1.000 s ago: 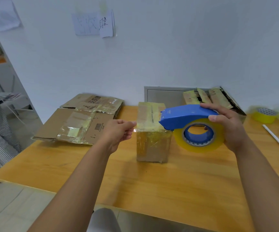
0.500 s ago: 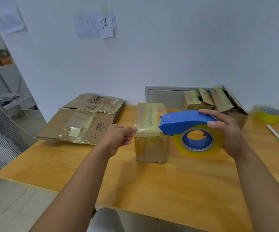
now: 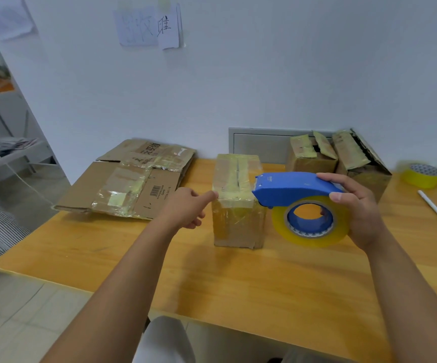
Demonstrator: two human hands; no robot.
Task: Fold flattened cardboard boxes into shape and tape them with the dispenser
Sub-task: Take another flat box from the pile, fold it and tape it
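A small cardboard box (image 3: 238, 221), wrapped in yellowish tape, stands upright mid-table. My left hand (image 3: 186, 209) touches the box's upper left front edge with its forefinger stretched out and the other fingers curled under. My right hand (image 3: 359, 208) grips the blue tape dispenser (image 3: 293, 188) with its clear yellow roll (image 3: 311, 239), held in the air just right of the box. The dispenser's nose meets the box's top right edge. A pile of flattened cardboard boxes (image 3: 131, 184) lies at the back left.
Two folded taped boxes (image 3: 311, 158) (image 3: 361, 163) stand at the back right by the wall. A spare yellow tape roll (image 3: 422, 175) and a white pen (image 3: 436, 213) lie at the far right. The wooden table (image 3: 238, 281) ends close in front of me.
My left hand went from pinching at the box's left edge to pointing its forefinger against it. The dispenser dropped slightly toward the box top.
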